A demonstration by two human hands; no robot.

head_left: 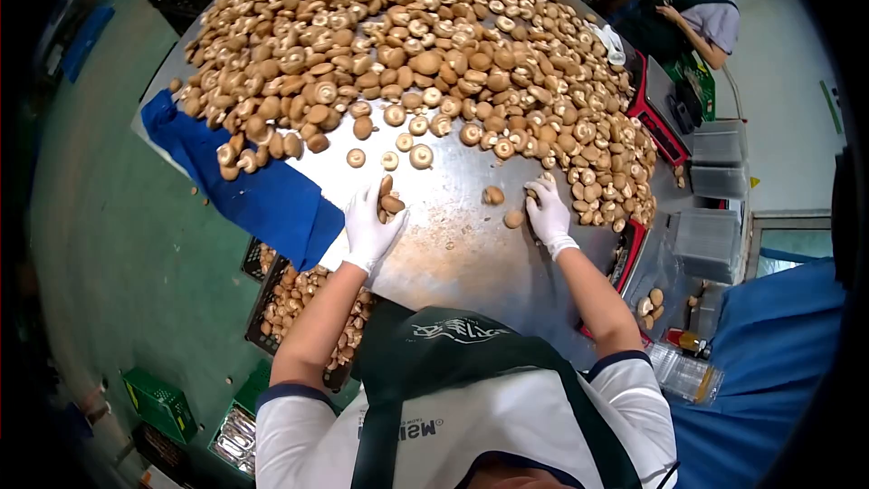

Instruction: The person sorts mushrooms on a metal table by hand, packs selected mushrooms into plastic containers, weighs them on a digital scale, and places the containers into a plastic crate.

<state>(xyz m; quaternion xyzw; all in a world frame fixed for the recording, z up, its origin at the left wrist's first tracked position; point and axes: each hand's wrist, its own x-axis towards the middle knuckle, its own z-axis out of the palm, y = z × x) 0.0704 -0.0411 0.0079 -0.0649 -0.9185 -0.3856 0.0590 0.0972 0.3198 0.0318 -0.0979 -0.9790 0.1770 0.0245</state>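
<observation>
A large heap of brown-capped shiitake mushrooms (425,62) covers the far part of the metal table (434,281). My left hand (371,228), in a white glove, curls around a few mushrooms (391,204) at the table's left side. On the right, my gloved right hand (549,215) has its fingertips closed on a mushroom (532,193) that they partly hide. Between the hands, nearer the right one, lie two loose mushrooms (492,196). Several others, some stem side up, rest just beyond my left hand, including one mushroom (420,156).
Blue cloth (240,186) drapes over the table's left edge. Below it stands a black crate (262,312) of mushrooms. Clear plastic trays (706,240) are stacked at right, beside red-edged scales (656,122). Another person (701,14) stands at the far right.
</observation>
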